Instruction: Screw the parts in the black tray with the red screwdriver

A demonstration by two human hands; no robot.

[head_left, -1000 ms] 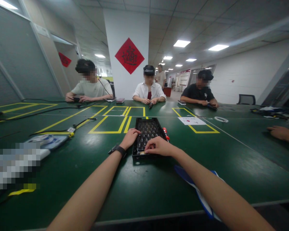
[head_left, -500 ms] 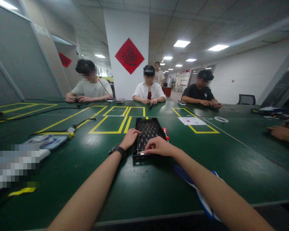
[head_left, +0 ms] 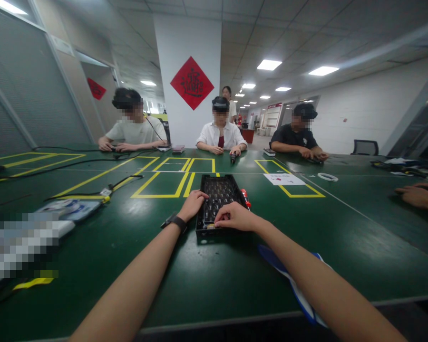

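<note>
A black open case with rows of small slots lies on the green table in front of me. My left hand rests on the case's left edge, its fingertips on the rim and wrapped over it. Over the near right part of the case is my right hand, its fingers pinched together just beside a small yellowish piece at the near end. What the pinch holds is too small to make out. Something red sits against the case's right side.
A blue and white item lies under my right forearm. Cables and a plastic bag are at the left. A paper sheet and a white ring lie beyond, right. Several people sit around the table.
Both my hands stay almost where they were. The seated person opposite has shifted a dark object to the right, and the standing person behind has moved left.
</note>
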